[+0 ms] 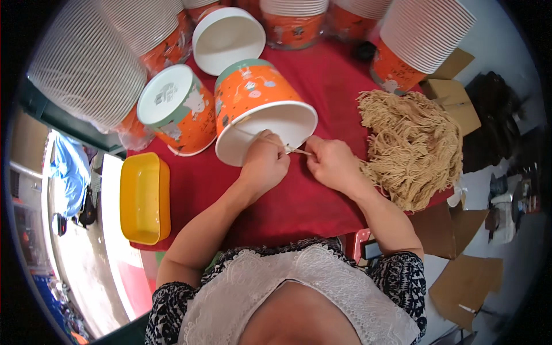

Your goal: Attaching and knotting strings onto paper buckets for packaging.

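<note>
At the left edge of the red-covered surface (305, 201) stands a yellow plastic tub (145, 198). Right of it, an orange bucket (187, 118) rests with its white base facing up. Beside this, a second bucket, the tilted one (259, 95), presents its open mouth toward the person. The left hand (266, 162) is at that mouth, its grip closed on a thin tan cord (299, 151). The right hand (332, 163), just outside the rim, pinches the same cord between thumb and fingers. Further right lies a loose heap of tan strands (411, 149).
</note>
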### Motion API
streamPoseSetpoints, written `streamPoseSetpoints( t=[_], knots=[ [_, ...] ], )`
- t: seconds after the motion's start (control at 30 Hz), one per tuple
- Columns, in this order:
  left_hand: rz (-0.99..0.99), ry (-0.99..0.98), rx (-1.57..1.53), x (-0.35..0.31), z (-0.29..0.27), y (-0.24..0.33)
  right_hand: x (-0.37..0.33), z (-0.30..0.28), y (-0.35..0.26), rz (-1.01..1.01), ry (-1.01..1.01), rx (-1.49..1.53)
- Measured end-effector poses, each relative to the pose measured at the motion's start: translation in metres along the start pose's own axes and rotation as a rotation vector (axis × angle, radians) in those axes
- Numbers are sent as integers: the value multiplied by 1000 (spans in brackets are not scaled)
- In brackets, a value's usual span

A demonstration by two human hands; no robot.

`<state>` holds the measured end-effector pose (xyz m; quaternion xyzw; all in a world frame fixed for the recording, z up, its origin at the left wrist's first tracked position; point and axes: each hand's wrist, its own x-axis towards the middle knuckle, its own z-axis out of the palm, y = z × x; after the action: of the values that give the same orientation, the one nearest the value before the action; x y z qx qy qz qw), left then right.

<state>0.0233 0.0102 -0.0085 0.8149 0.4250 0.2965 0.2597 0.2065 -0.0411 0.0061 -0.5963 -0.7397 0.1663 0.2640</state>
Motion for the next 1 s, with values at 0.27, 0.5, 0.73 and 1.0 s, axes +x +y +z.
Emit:
streamPoseSetpoints(
  t=[0.27, 0.5, 0.73, 1.0],
  knots=[
    [22, -38, 22, -1, 2, -9, 3, -4, 7, 78, -32, 264],
    [-34, -14, -31, -1, 0, 0, 3, -3, 6, 35, -60, 234],
    [22, 13, -61, -1, -2, -5, 6, -16, -7, 293, -224, 385],
    [71, -35, -20, -1, 0, -1, 10, 13, 20, 140, 100, 481]
  ],
)
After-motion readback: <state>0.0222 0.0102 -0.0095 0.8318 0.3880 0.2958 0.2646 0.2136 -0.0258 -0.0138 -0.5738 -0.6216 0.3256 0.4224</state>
